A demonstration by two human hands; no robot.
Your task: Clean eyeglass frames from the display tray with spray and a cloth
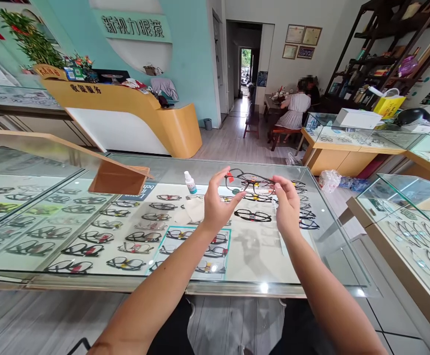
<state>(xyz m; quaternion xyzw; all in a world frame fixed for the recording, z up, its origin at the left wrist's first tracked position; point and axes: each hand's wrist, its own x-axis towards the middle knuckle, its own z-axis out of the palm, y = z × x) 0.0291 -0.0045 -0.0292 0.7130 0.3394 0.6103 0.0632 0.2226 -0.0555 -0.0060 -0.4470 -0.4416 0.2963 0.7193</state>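
Note:
A pair of dark-framed glasses (252, 182) with a small red tag is held up above the glass display counter (321, 236). My left hand (217, 203) pinches the frame's left end, thumb and fingers closed on it. My right hand (286, 206) grips the right end the same way. Both forearms reach out over the counter's front edge. A small white dropper bottle (190, 182) with a teal label stands on the glass just left of my left hand, beside a pale cloth (195, 209).
Rows of spectacle frames (100, 227) lie under the glass. A wooden stand (118, 178) sits at the counter's left. More glass cases (407, 217) stand to the right. People sit at a table (296, 108) at the back, near a yellow reception desk (133, 113).

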